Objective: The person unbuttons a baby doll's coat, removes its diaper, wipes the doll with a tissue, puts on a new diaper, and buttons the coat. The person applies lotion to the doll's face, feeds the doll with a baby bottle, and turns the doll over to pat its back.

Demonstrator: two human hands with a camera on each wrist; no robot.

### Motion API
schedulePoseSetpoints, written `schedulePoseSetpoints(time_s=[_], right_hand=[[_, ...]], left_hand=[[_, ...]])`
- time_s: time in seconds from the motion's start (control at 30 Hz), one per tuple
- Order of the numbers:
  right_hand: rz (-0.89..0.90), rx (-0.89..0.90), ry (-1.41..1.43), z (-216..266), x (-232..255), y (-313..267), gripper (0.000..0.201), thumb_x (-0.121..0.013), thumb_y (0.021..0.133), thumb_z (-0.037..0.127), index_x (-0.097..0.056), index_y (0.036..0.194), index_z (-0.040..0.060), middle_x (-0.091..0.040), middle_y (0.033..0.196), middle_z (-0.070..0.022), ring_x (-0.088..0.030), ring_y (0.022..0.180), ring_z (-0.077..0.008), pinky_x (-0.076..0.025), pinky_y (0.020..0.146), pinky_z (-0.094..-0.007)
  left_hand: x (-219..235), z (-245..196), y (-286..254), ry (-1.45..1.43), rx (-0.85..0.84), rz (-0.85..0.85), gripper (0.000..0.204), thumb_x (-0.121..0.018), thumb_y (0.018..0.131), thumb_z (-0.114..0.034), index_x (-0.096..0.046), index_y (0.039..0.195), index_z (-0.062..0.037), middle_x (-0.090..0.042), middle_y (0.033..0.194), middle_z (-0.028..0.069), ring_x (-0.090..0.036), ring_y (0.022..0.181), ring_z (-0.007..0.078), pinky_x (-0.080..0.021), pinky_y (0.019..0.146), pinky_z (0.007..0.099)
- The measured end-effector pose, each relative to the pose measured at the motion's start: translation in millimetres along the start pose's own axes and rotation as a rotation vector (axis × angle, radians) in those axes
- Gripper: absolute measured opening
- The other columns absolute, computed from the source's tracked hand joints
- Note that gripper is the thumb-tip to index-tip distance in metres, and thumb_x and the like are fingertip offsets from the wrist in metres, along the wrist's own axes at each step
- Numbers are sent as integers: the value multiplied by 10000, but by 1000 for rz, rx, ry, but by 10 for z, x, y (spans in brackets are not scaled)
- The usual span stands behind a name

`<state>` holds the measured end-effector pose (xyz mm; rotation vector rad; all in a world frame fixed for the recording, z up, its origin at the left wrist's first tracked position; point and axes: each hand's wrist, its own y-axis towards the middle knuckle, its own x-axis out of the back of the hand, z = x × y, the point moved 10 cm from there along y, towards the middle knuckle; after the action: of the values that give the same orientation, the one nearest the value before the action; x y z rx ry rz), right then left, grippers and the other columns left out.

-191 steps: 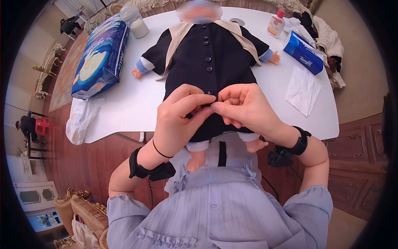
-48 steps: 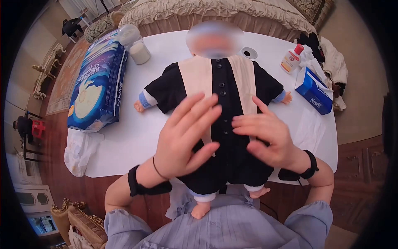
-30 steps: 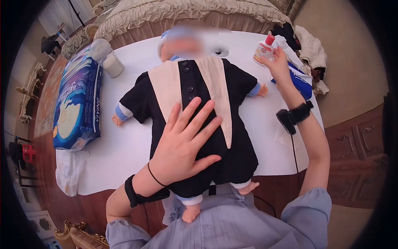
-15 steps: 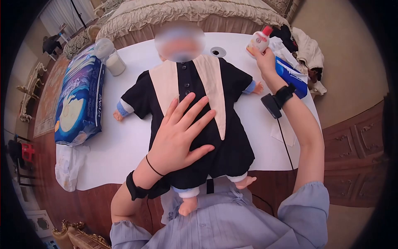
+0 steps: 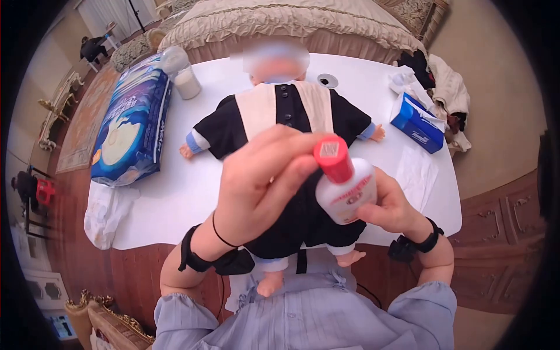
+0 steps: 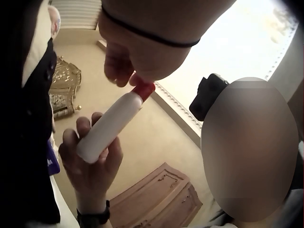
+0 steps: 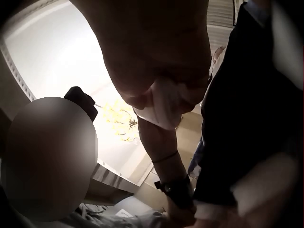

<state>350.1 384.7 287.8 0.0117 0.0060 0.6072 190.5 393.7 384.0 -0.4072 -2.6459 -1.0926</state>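
In the head view my right hand point(image 5: 394, 204) grips a white plastic lotion bottle point(image 5: 357, 195) from its right side, tilted with the cap toward the camera. The fingers and thumb of my left hand point(image 5: 251, 186) pinch its red cap point(image 5: 335, 160) from the left. The left wrist view shows the bottle point(image 6: 109, 128) held up in my right hand point(image 6: 92, 173), its cap at the left fingers. Below both hands lies a baby doll on its back, wearing a black buttoned outfit point(image 5: 224, 125) with beige lapels. The hands and bottle hide much of its middle.
A blue diaper pack point(image 5: 131, 122) lies on the left of the white table point(image 5: 192, 204), with a bottle of white powder or milk point(image 5: 187, 83) beside it. On the right are a blue tissue box point(image 5: 418, 122) and a flat white tissue point(image 5: 417, 172). Clothes point(image 5: 449, 81) are heaped behind.
My right hand took the lotion bottle from the back right of the table and brought it over the doll. My left hand left the doll's front and rose to the cap. Earlier, both hands worked a button.
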Motion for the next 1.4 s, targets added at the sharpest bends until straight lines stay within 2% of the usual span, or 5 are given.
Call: schedulePoseSetpoints(time_s=[0.53,0.67,0.9,1.17,1.4], right_hand=[[-268,15,318,-426,235,29,608,-573,946,502,-530,1213,-42,-664,1033,-123,-662,843,-134,-545,691,-253],[-119,-76,334,-391,90,100,589,-563,939,532,-547,1140,-21,-666,873,-126,-603,558,-100,-438,418,-196],[-190,-153,283,-472,166,111,473,-717,876,382,-566,1118,5,-644,825,-70,-552,535,-64,-397,410,-179],[-540,158,-83,-95,631,128,329,-759,818,198,-585,1037,25,-634,866,-25,-542,637,-47,-419,511,-186],[-474,232,-583,530,432,172,310,-784,781,182,-600,956,4,-637,825,-38,-602,692,-92,-473,587,-220]], left_hand=[[-37,217,-150,173,47,-269,154,-575,959,-97,-624,1066,2,-616,872,151,-631,761,258,-492,657,289],[-45,549,-192,-170,265,-312,396,-404,1059,-314,-622,1054,16,-565,770,4,-453,586,40,-344,511,189],[-352,1024,-290,-1136,594,-91,401,-407,1058,-305,-636,1026,23,-593,776,37,-533,619,85,-424,550,225],[-254,829,-426,-1013,613,-404,451,-372,1052,-243,-436,1357,84,-522,1339,214,-546,1231,287,-417,1091,417],[-310,936,-539,-1043,664,-403,439,-383,1044,-198,-421,1349,117,-503,1361,207,-501,1281,287,-402,1102,416]])
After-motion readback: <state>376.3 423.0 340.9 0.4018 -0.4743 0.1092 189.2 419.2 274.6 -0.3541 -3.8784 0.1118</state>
